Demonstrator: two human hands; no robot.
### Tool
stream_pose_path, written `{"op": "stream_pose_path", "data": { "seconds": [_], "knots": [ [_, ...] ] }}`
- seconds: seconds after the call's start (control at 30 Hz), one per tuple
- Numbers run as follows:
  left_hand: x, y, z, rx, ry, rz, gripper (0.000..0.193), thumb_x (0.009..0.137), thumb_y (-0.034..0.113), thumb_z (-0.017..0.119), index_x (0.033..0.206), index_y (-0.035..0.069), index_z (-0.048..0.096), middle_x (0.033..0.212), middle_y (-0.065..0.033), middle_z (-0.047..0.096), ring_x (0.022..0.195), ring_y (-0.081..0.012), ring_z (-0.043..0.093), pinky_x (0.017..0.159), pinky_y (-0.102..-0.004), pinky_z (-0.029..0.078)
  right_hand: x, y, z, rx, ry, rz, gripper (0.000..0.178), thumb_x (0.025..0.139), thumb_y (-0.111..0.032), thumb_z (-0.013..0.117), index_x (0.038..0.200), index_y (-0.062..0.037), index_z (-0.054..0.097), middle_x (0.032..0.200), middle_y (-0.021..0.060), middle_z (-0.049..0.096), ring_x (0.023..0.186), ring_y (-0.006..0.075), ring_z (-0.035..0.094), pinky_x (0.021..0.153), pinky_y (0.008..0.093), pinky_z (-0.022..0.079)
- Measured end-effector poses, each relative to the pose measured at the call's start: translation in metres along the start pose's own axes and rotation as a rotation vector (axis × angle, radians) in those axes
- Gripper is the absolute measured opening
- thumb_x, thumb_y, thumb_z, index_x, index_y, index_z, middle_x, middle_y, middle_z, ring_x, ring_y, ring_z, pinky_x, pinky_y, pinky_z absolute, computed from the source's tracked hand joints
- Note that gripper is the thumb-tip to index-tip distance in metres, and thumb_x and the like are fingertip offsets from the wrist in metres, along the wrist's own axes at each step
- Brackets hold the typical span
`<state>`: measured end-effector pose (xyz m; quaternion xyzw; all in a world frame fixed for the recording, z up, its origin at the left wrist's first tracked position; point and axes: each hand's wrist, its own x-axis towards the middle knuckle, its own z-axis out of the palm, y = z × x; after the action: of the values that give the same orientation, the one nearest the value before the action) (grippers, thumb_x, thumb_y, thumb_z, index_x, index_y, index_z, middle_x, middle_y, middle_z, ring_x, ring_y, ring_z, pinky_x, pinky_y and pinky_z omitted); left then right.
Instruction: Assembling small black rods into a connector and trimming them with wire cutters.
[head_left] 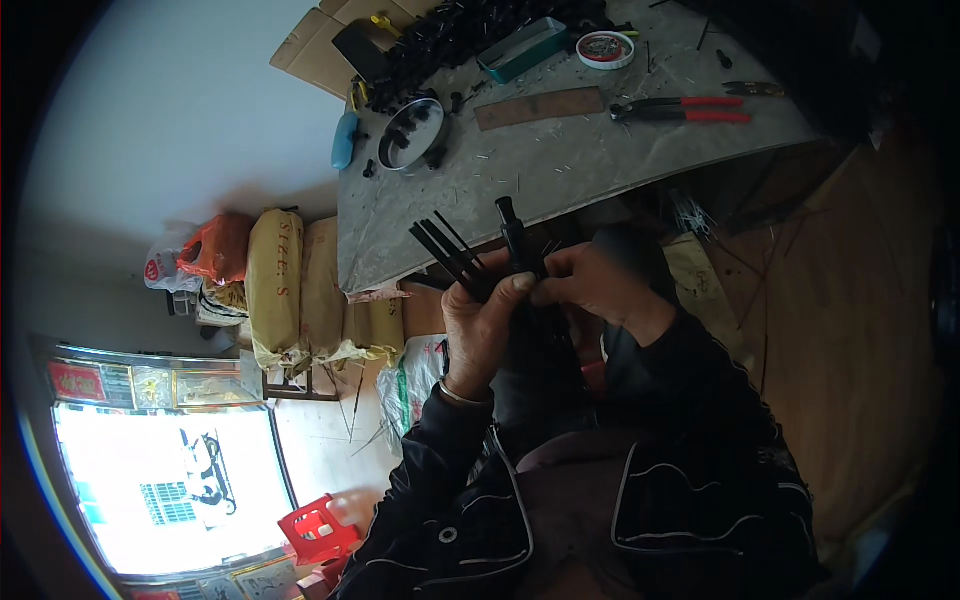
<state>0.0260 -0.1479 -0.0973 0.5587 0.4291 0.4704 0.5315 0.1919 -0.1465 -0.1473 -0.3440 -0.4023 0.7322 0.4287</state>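
My left hand (478, 325) is closed round several thin black rods (440, 250), which fan out past its fingers toward the table. The same hand, with its thumb across, grips a black tube-shaped part (512, 232) with a knob-like end, standing just right of the rods. My right hand (600, 285) is closed against the right side of this part, finger and thumb pinched together. What the pinch holds is too small and dark to make out. Both hands are in front of the table's near edge, above my lap, where more dark material hangs below them.
On the grey table (560, 165) lie red-handled pliers (690, 110), a flat rusty strip (540, 107), a round metal dish (412, 135) with black parts, a green tray (523, 50), a white tub (605, 50) and a heap of black parts (440, 50). Yellow sacks (275, 285) stand left.
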Motion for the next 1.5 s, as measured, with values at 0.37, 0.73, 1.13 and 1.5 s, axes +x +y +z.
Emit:
{"op": "stream_pose_path", "data": {
  "seconds": [0.37, 0.73, 1.13, 1.5],
  "knots": [
    [0.003, 0.023, -0.007, 0.159, -0.133, -0.094, 0.03, 0.084, 0.011, 0.066, 0.111, -0.001, 0.065, 0.098, -0.005, 0.068, 0.089, -0.0124, 0.062, 0.083, -0.0275, 0.048, 0.004, -0.011, 0.004, 0.007, -0.064, 0.09, 0.02, 0.072, -0.014, 0.079, 0.076, -0.004, 0.063, 0.069, 0.0, 0.06, 0.059, 0.0066, 0.055, 0.054, 0.0224, 0.043],
    [0.011, 0.004, -0.021, -0.171, -0.178, -0.132, 0.03, 0.079, 0.006, 0.073, 0.106, 0.001, 0.062, 0.09, -0.005, 0.068, 0.081, -0.0124, 0.063, 0.079, -0.0277, 0.051, -0.012, -0.011, 0.022, -0.123, 0.167, -0.028, 0.018, 0.077, -0.017, 0.077, 0.078, -0.0053, 0.063, 0.069, 0.0008, 0.061, 0.056, 0.006, 0.057, 0.05, 0.0204, 0.044],
    [0.0, 0.009, -0.005, -0.301, -0.122, -0.131, 0.022, 0.082, 0.01, 0.072, 0.102, 0.003, 0.063, 0.088, -0.0041, 0.068, 0.08, -0.0116, 0.063, 0.077, -0.0268, 0.051, -0.009, -0.008, 0.021, 0.098, 0.145, 0.053, 0.031, 0.076, -0.025, 0.08, 0.084, -0.0043, 0.058, 0.071, 0.0006, 0.058, 0.058, 0.0065, 0.055, 0.051, 0.0203, 0.046],
    [0.006, 0.003, -0.008, -0.222, -0.15, -0.085, 0.024, 0.084, 0.013, 0.071, 0.104, 0.002, 0.064, 0.091, -0.0049, 0.069, 0.081, -0.0117, 0.063, 0.079, -0.0272, 0.051, -0.012, -0.007, 0.014, 0.073, 0.141, 0.078, 0.042, 0.077, -0.021, 0.08, 0.103, -0.0031, 0.052, 0.088, 0.0042, 0.061, 0.073, 0.0116, 0.063, 0.061, 0.0237, 0.054]
  ]
}}
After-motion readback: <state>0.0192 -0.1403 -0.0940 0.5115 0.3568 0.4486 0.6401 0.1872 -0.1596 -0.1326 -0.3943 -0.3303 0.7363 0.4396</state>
